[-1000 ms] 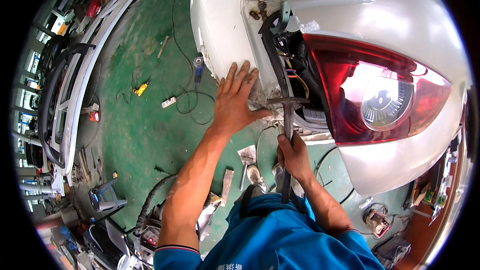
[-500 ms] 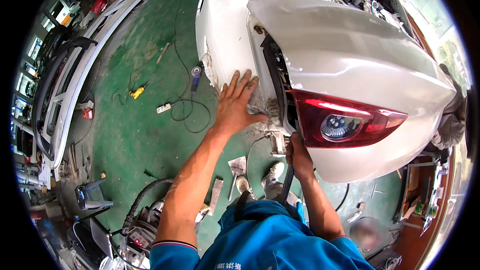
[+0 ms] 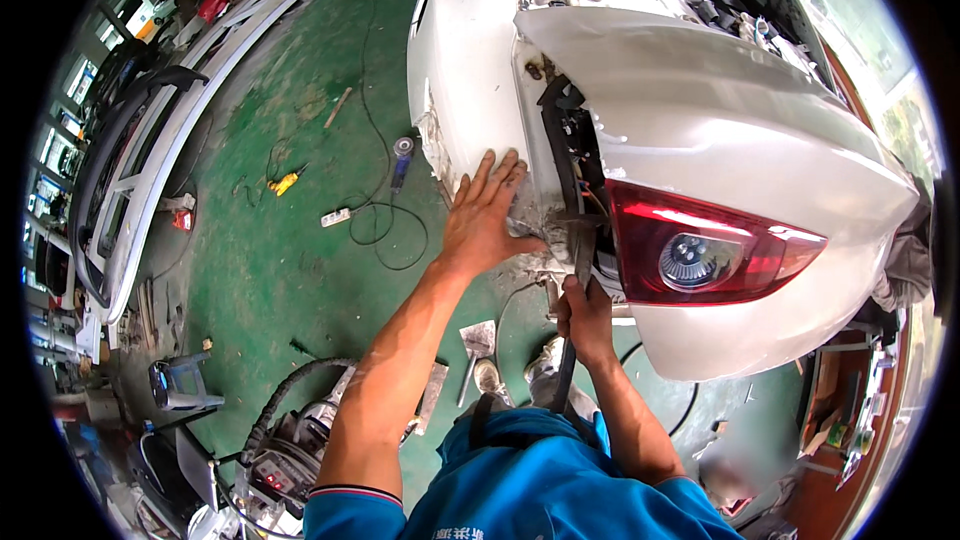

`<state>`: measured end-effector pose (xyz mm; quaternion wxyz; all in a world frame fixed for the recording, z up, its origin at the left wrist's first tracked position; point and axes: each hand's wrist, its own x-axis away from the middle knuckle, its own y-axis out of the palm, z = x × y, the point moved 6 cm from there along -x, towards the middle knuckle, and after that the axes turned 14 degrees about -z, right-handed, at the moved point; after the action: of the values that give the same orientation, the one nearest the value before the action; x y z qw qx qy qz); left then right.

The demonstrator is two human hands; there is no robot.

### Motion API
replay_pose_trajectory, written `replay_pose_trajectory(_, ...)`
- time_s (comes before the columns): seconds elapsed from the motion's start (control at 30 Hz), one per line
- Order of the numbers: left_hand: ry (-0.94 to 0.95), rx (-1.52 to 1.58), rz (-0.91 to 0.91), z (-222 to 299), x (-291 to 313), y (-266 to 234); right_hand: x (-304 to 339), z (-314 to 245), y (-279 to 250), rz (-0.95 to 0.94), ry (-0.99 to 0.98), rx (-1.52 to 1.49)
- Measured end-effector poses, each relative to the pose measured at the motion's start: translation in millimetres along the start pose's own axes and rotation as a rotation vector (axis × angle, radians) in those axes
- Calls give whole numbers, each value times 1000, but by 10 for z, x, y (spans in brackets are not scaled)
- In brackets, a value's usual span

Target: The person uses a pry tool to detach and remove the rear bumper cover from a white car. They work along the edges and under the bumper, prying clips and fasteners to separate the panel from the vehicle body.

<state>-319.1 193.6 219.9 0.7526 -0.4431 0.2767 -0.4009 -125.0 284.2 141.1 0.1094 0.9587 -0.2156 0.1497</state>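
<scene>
Right hand [image 3: 585,315] wrapped around bar [image 3: 570,340], long dark tool rising to seam beside tail lamp [image 3: 705,252]. Bar likely steel: stiff, heavy, best gripped low on shaft for leverage (tip hidden among brackets). Left hand [image 3: 485,215] spread flat, fingers splayed, pressed against white panel [image 3: 460,80] of car. Panel thin sheet, probably springy, torn edge likely sharp. Lamp lens brittle, close to bar. Farther off: grinder [image 3: 402,155] on green floor [image 3: 260,270].

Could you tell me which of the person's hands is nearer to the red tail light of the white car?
Right. The right hand grips a dark tool just below and left of the red tail light. The left hand lies flat on the white car panel, further left.
</scene>
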Motion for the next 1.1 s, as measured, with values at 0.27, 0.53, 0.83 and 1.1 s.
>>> replay_pose_trajectory(0.27, 10, -1, -11, -31, 5, 8, 165, -41, -129, -23, -51, 140)
replay_pose_trajectory(0.53, 92, -124, 131, 144, 171, 291, 892, 75, -1103, 159, -3, 590)
replay_pose_trajectory(0.83, 67, 614, 241, 316, 476, -48, 1607, 729, -1551, 287, 203, 694)
replay_pose_trajectory(1.1, 461, 1078, -236, 2310, 117, -1413, 1768, 1086, -1750, 423, 207, 602)
